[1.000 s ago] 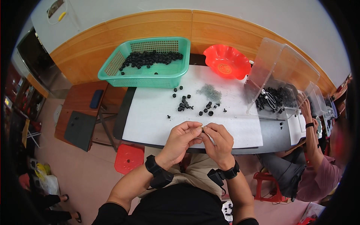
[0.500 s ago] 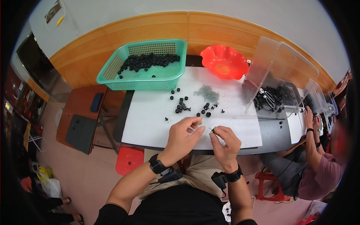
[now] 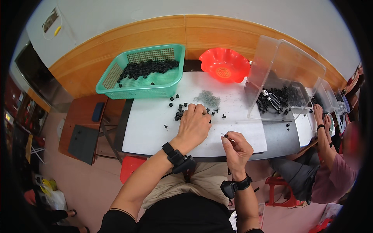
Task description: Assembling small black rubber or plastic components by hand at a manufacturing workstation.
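My right thumb and fingers pinch a small black part (image 3: 225, 135), its thin pale end poking out toward my left, probably so the tip is clear of my fingers; the rest of that right hand (image 3: 238, 150) hides the part. Just beyond and left of that pinch, my left hand (image 3: 194, 126) arches palm-down over loose black pieces (image 3: 179, 113); I cannot tell whether its fingertips close on one. The white sheet (image 3: 149, 136) beneath likely makes dark bits easy to spot. Past my left fingers lies a pile of thin grey pieces (image 3: 208, 100), seemingly kept near for easy reach. Farther off, the green basket (image 3: 136, 93), left of my grip, contains more black pieces, set back perhaps to leave me elbow room.
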### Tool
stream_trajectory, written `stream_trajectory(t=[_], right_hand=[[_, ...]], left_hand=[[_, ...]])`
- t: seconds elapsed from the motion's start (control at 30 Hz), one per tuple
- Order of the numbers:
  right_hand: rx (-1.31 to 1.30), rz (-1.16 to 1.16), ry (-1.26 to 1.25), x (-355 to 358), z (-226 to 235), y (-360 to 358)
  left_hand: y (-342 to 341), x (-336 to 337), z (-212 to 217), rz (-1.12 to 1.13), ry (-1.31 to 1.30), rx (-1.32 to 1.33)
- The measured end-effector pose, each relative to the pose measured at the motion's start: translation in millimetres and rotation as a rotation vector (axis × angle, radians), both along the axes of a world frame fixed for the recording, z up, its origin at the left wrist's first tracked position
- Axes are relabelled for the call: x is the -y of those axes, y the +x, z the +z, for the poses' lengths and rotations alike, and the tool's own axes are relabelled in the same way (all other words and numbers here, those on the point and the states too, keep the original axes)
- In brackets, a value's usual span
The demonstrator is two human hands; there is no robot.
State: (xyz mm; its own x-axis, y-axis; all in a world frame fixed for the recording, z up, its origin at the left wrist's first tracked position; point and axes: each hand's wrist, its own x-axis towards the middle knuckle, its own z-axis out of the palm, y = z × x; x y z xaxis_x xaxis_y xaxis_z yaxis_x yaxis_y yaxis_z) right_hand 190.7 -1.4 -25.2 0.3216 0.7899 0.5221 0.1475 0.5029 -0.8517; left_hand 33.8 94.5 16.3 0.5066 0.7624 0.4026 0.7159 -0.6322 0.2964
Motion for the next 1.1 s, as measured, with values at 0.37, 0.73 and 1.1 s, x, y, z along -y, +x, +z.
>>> stream_trajectory(t=[0.37, 0.73, 1.1], right_hand=[[-0.072, 0.059, -0.004, -1.0, 6.3, 0.4], [-0.095, 0.221, 0.016, -0.4, 16.7, -11.0], [-0.292, 0.278, -0.013, 0.0, 19.4, -25.8]], left_hand=[[-8.7, 22.8, 6.1, -0.111, -0.053, 0.192], [-24.7, 46.8, -0.8, -0.179, -0.747, 0.847], [-41.6, 51.8, -1.9, -0.229, -1.222, 1.198]])
